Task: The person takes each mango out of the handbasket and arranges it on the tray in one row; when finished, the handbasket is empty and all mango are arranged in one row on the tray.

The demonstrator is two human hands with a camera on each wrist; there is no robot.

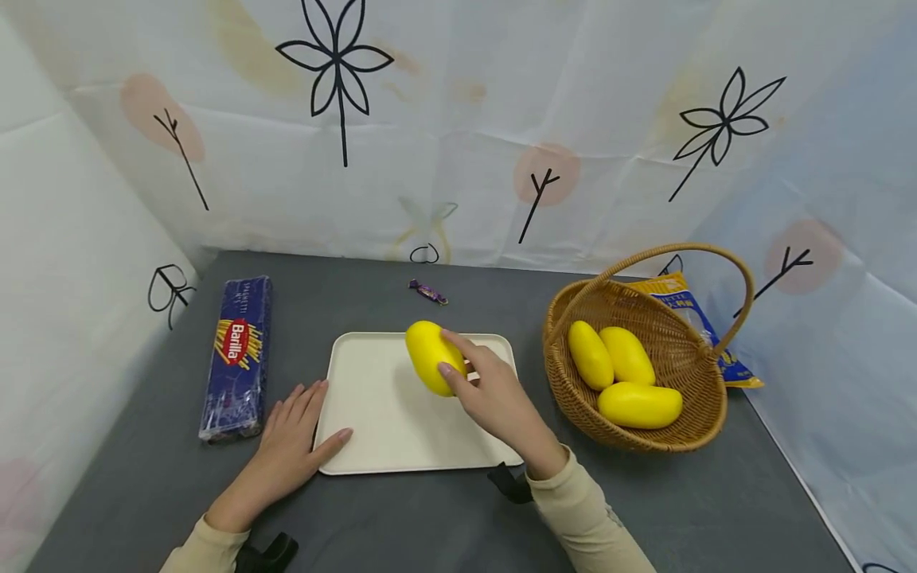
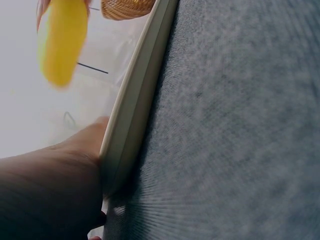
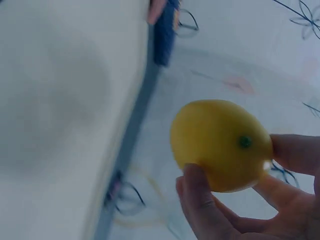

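My right hand [image 1: 501, 402] grips a yellow toy mango [image 1: 430, 356] between thumb and fingers, held up over the cream tray [image 1: 380, 446]. In the right wrist view, a small green stem mark shows on the end of the mango [image 3: 215, 145], and the fingertips press its sides. My left hand [image 1: 290, 446] lies with straight fingers along the tray's left edge, its thumb reaching over the rim. From the left wrist, the tray's side [image 2: 135, 100] is seen edge-on against the hand.
To the right stands a wicker basket [image 1: 691, 350] with a tall handle and three yellow mangoes [image 1: 630, 356] inside. A blue and yellow bag [image 1: 731, 362] lies behind it. A blue Barilla pasta pack [image 1: 232, 390] is at the left, and a purple wrapped candy [image 1: 428, 292] lies behind the tray.
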